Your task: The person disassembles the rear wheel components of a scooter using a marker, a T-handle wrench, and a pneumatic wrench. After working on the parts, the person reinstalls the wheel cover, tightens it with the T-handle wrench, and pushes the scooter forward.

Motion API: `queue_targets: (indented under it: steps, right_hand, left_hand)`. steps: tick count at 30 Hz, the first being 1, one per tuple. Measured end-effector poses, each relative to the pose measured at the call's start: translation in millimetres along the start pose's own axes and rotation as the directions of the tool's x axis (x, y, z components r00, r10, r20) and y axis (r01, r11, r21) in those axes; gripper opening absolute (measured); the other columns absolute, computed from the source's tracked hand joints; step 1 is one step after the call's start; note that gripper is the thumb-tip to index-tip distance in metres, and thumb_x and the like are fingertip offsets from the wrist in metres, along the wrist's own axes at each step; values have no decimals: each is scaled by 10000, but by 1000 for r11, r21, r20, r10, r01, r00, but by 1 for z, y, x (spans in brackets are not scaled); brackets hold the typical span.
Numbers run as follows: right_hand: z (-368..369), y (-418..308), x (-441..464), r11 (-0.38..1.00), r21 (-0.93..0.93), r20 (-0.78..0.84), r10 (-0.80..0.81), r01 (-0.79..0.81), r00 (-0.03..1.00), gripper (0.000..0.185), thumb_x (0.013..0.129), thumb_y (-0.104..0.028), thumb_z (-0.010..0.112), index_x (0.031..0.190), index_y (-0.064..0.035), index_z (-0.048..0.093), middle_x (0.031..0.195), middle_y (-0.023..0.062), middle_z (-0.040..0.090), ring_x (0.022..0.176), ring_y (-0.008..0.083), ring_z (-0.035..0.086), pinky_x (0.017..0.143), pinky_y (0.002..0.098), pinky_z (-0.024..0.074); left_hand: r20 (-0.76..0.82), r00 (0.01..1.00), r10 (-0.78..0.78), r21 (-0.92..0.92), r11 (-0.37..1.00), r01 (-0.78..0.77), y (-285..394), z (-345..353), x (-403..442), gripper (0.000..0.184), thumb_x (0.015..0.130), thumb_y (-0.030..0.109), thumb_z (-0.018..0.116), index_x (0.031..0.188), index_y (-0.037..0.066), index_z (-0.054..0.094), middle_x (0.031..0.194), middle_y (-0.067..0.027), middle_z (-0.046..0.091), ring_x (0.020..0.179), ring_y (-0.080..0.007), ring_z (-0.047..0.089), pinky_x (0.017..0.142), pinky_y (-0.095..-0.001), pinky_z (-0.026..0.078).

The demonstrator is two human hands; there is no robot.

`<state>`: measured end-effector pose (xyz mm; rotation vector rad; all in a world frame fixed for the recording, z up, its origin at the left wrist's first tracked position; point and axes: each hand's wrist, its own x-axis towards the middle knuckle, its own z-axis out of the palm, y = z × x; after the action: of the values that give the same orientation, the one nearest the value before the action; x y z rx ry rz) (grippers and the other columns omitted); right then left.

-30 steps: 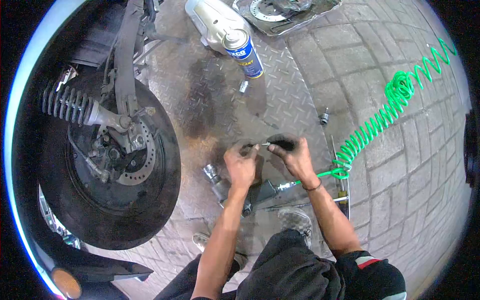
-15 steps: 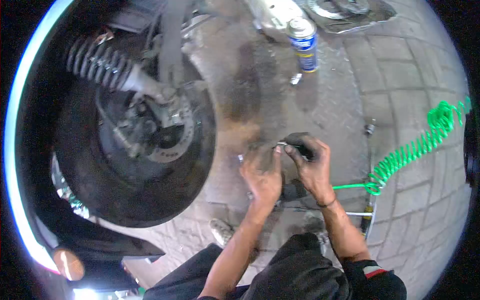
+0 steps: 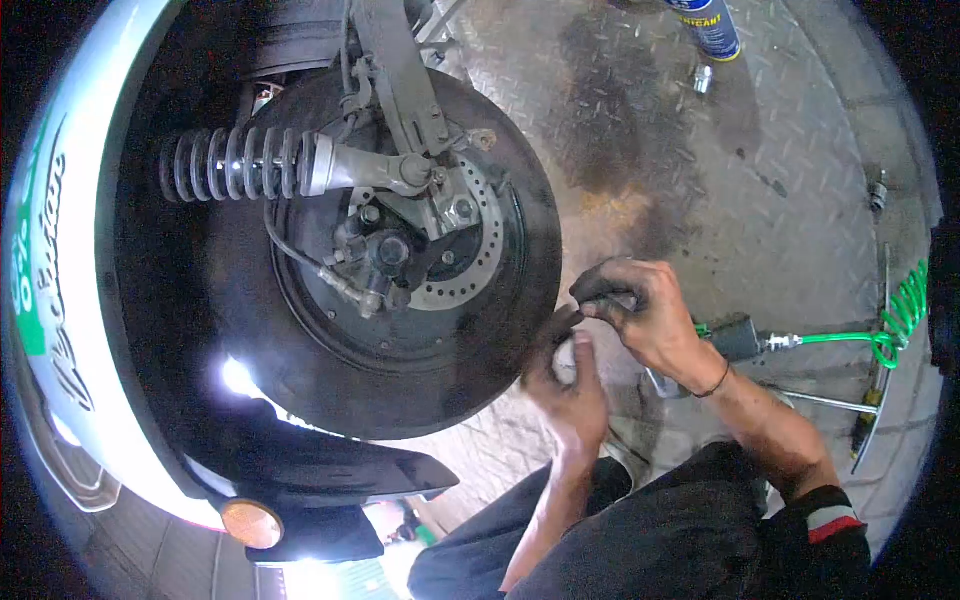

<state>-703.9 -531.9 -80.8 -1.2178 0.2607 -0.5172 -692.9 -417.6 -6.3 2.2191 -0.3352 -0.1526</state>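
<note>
Both hands meet at the right edge of a scooter wheel's black tyre (image 3: 400,395). My right hand (image 3: 645,315) is closed, its blackened thumb and fingers pinched together; whatever lies in them is too small or hidden to name. My left hand (image 3: 570,385) is curled just below, thumb up, fingertips near those of the right; its dark fingers blend with the tyre, so its contents cannot be made out. Left of the hands, the wheel shows a drilled brake disc (image 3: 490,240), a brake caliper (image 3: 385,250) and a coil-spring shock absorber (image 3: 240,165).
A blue lubricant can (image 3: 710,30) stands on the metal floor plate (image 3: 690,200), with a small metal socket (image 3: 703,78) beside it. A black air tool (image 3: 735,338) with a green coiled hose (image 3: 905,305) lies at right, near a metal T-bar (image 3: 835,402). A dark fender (image 3: 340,475) juts out below the wheel.
My view has turned left and moved nearer the wheel. Both hands have shifted close to the tyre. The small shiny piece seen at the fingertips earlier no longer shows.
</note>
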Motion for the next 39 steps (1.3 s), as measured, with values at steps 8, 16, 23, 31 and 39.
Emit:
queue_targets:
  steps: [8, 16, 23, 31, 39]
  right_hand:
    - [1, 1, 16, 952, 262, -5, 169, -162, 986, 183, 742, 37, 759, 911, 34, 691, 872, 112, 711, 791, 194, 673, 743, 322, 526]
    - [16, 15, 15, 858, 445, -9, 288, -254, 958, 182, 757, -39, 789, 905, 12, 697, 849, 111, 714, 781, 164, 669, 724, 328, 522]
    - [42, 7, 38, 942, 326, -39, 101, -83, 994, 237, 734, -70, 794, 934, 17, 700, 870, 188, 704, 821, 313, 705, 718, 380, 535]
    - [79, -10, 68, 879, 420, -84, -210, 226, 974, 248, 731, -104, 824, 947, -41, 720, 940, 109, 724, 880, 297, 698, 797, 377, 533]
    - [105, -24, 75, 841, 465, -203, -202, 275, 958, 201, 756, -74, 781, 938, -46, 702, 931, 118, 713, 861, 311, 697, 759, 395, 551]
  left_hand:
    - [-374, 570, 732, 592, 662, -461, 81, -51, 102, 495, 970, 314, 573, 1284, -67, 540, 1270, -240, 581, 1101, -319, 602, 993, -436, 456]
    - [399, 105, 911, 815, -300, -496, 58, -132, 184, 591, 985, 439, 524, 1324, -45, 513, 1316, -264, 569, 1161, -419, 592, 1002, -515, 466]
    - [106, 270, 957, 776, 90, -624, 61, -122, 181, 556, 911, 319, 671, 1314, -39, 536, 1305, -227, 598, 1147, -404, 605, 976, -502, 479]
    - [142, 343, 929, 815, 87, -573, 69, -122, 177, 461, 963, 234, 546, 1308, -70, 527, 1275, -255, 597, 1103, -386, 626, 994, -496, 504]
    - [-87, 419, 904, 643, 372, -669, 63, -112, 181, 486, 989, 249, 439, 1311, -108, 509, 1302, -294, 567, 1127, -397, 618, 991, -503, 521]
